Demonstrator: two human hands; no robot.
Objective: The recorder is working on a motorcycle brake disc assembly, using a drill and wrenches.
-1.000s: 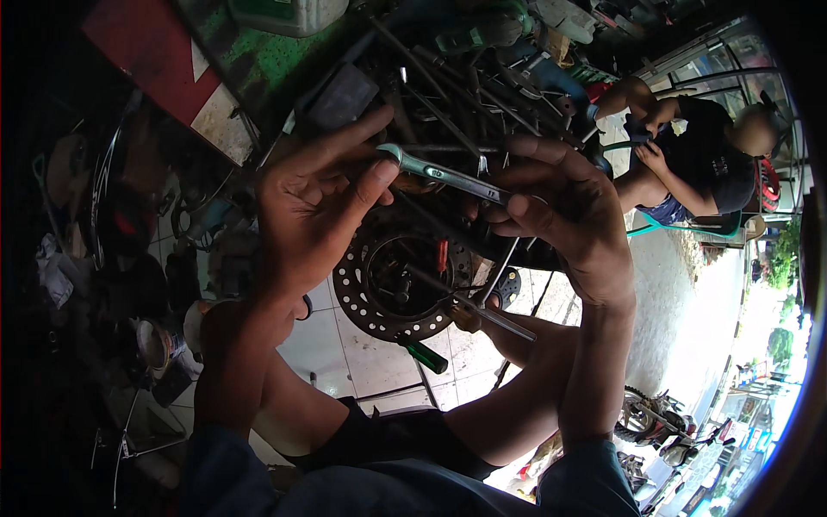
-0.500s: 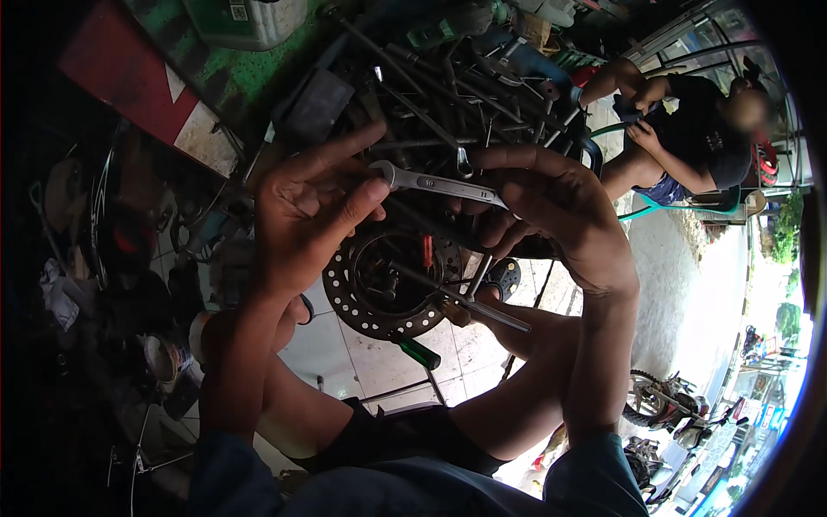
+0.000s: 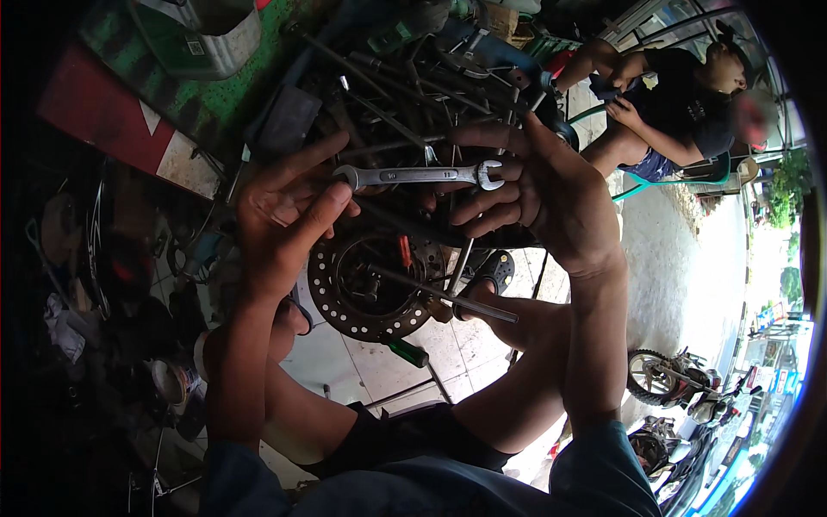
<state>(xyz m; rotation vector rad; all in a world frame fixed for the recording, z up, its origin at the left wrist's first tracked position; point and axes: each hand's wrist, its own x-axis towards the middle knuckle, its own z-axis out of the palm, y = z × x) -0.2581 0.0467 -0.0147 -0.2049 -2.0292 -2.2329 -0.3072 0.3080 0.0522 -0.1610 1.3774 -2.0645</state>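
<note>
Silvery, double-ended metal spanner point(image 3: 418, 175) spans the hands, pinched at one end by the left grip point(image 3: 289, 211), the right grip point(image 3: 568, 202) spread at its forked end. It is held up but fitted to nothing, with no hand on the dark, perforated, round wheel part point(image 3: 342, 300) below

The wrench point(image 3: 418, 176) looks smooth, glossy metal from here, the disc point(image 3: 356, 325) duller metal, the near handle point(image 3: 407, 351) shiny plastic, the far-left jug point(image 3: 226, 52) matt plastic
</note>
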